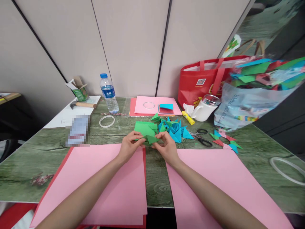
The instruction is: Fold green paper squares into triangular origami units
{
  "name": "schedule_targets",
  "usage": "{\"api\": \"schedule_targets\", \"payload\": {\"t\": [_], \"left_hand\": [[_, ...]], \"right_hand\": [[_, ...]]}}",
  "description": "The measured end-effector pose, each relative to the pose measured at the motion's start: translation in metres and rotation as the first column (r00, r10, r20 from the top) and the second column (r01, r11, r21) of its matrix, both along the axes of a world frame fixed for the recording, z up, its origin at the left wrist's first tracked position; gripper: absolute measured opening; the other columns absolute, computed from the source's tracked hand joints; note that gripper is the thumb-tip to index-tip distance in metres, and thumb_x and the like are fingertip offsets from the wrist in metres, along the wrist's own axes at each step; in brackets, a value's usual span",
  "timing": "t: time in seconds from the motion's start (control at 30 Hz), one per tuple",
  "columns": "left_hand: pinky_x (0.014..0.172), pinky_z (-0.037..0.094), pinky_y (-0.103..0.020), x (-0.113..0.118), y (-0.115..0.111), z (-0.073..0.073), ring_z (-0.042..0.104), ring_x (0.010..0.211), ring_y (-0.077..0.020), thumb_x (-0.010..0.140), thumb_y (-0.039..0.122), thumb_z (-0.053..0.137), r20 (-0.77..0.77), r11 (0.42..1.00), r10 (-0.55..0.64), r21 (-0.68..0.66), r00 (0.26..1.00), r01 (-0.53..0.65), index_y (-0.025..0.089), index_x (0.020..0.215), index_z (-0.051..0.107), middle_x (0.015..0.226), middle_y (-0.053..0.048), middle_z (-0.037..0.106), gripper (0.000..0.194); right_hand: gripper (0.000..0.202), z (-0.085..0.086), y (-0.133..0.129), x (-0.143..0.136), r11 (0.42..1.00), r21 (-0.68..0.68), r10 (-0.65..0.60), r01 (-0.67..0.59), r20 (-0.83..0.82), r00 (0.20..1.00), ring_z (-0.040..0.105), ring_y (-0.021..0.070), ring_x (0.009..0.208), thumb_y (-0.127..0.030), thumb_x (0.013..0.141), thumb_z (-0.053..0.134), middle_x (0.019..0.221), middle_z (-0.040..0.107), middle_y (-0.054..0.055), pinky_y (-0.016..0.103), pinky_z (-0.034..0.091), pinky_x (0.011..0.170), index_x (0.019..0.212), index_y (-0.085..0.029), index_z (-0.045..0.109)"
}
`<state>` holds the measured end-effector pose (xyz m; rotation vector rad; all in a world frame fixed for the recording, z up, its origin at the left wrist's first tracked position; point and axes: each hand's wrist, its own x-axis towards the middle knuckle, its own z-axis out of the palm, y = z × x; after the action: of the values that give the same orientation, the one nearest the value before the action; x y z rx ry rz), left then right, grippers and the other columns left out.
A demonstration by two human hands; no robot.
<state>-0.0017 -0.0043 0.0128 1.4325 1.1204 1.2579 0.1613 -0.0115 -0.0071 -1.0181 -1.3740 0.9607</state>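
A folded piece of green paper [150, 139] is held between both hands near the middle of the table. My left hand [132, 144] pinches its left end, and my right hand [166, 146] pinches its right end. Just behind the hands lie flat green sheets [143, 127]. To their right is a pile of folded blue and green paper pieces [175, 128]. Large pink sheets lie under the forearms, one stack at the left [107, 181] and one at the right [214, 178].
Black scissors [204, 142], a yellow glue stick [188, 117] and a white mug [205, 108] stand or lie at the right, near a red bag [197, 82]. A water bottle [109, 95], a white ring [107, 121] and a hammer [83, 104] are at the left.
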Motion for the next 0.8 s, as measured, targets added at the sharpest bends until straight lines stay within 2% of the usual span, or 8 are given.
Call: {"api": "schedule_targets", "payload": {"t": [0.13,0.23,0.4,0.47,0.53,0.63,0.73,0.8], "left_hand": [[0.047,0.049,-0.022,-0.002,0.001,-0.004,0.051,0.06,-0.0086,0.065,0.027,0.066,-0.05,0.988,0.03,0.155,0.998,-0.022,0.018,0.073,0.069,0.075,0.0,0.045,0.012],[0.048,0.043,-0.02,-0.005,0.004,-0.005,0.048,0.061,-0.009,0.067,0.026,0.065,-0.178,0.961,0.113,0.268,0.977,-0.062,0.02,0.076,0.07,0.07,0.0,0.044,0.011],[0.052,0.039,-0.022,-0.007,0.002,-0.002,0.044,0.057,-0.0104,0.065,0.028,0.067,-0.326,0.878,0.251,0.473,0.912,-0.072,0.02,0.071,0.071,0.053,0.001,0.047,0.01],[0.048,0.038,-0.021,-0.005,-0.002,-0.001,0.042,0.046,-0.0087,0.067,0.028,0.065,-0.362,0.908,0.199,0.417,0.911,-0.033,0.019,0.077,0.071,0.046,0.002,0.051,0.015],[0.045,0.039,-0.021,-0.002,-0.006,-0.001,0.044,0.04,-0.0082,0.073,0.028,0.059,-0.353,0.964,0.069,0.265,0.933,0.029,0.018,0.09,0.069,0.046,0.002,0.058,0.023],[0.051,0.046,-0.022,0.001,-0.011,0.0,0.057,0.047,-0.0113,0.075,0.025,0.055,-0.281,0.985,-0.059,0.138,0.958,0.101,0.02,0.094,0.068,0.063,-0.001,0.069,0.024],[0.059,0.05,-0.024,0.002,-0.011,-0.001,0.064,0.061,-0.0158,0.07,0.021,0.059,-0.251,0.982,-0.036,0.173,0.967,0.082,0.023,0.083,0.07,0.075,-0.002,0.071,0.018],[0.062,0.05,-0.026,0.001,-0.01,-0.002,0.064,0.065,-0.0169,0.068,0.02,0.06,-0.256,0.979,0.003,0.197,0.967,0.049,0.024,0.082,0.071,0.079,-0.001,0.071,0.017]], "right_hand": [[0.027,-0.001,0.001,-0.002,0.989,0.086,0.124,-0.123,-0.008,0.992,0.057,0.0175,0.089,-0.02,0.066,0.061,0.091,0.056,0.003,0.031,0.049,0.077,0.091,-0.021,0.051],[0.039,-0.001,0.0,-0.002,0.976,0.086,0.198,-0.201,0.04,0.979,0.055,0.0184,0.095,-0.022,0.063,0.066,0.101,0.056,0.005,0.032,0.047,0.082,0.1,-0.022,0.052],[0.013,0.0,0.001,0.0,0.986,0.141,0.079,-0.091,0.093,0.993,0.057,0.0182,0.09,-0.023,0.075,0.055,0.092,0.061,0.005,0.033,0.047,0.077,0.087,-0.021,0.059],[0.009,0.001,0.001,0.001,0.984,0.171,0.045,-0.052,0.046,0.998,0.057,0.0182,0.09,-0.02,0.076,0.053,0.09,0.061,0.005,0.034,0.046,0.079,0.083,-0.021,0.058],[0.007,0.001,0.002,0.002,0.98,0.197,0.031,-0.034,0.02,0.999,0.056,0.0187,0.093,-0.016,0.074,0.054,0.092,0.06,0.005,0.036,0.044,0.082,0.078,-0.021,0.056],[0.009,0.002,0.002,0.003,0.977,0.213,-0.007,0.0,0.036,0.999,0.052,0.02,0.102,-0.011,0.069,0.056,0.103,0.055,0.006,0.039,0.04,0.088,0.069,-0.02,0.056],[0.007,0.001,0.003,0.003,0.989,0.143,-0.046,0.046,0.0,0.999,0.048,0.0218,0.108,-0.013,0.066,0.058,0.116,0.047,0.007,0.039,0.041,0.087,0.065,-0.019,0.056],[0.006,-0.002,0.004,0.003,0.998,0.034,-0.044,0.047,-0.069,0.997,0.052,0.0222,0.103,-0.017,0.064,0.061,0.116,0.048,0.008,0.037,0.046,0.08,0.066,-0.019,0.056]]}}
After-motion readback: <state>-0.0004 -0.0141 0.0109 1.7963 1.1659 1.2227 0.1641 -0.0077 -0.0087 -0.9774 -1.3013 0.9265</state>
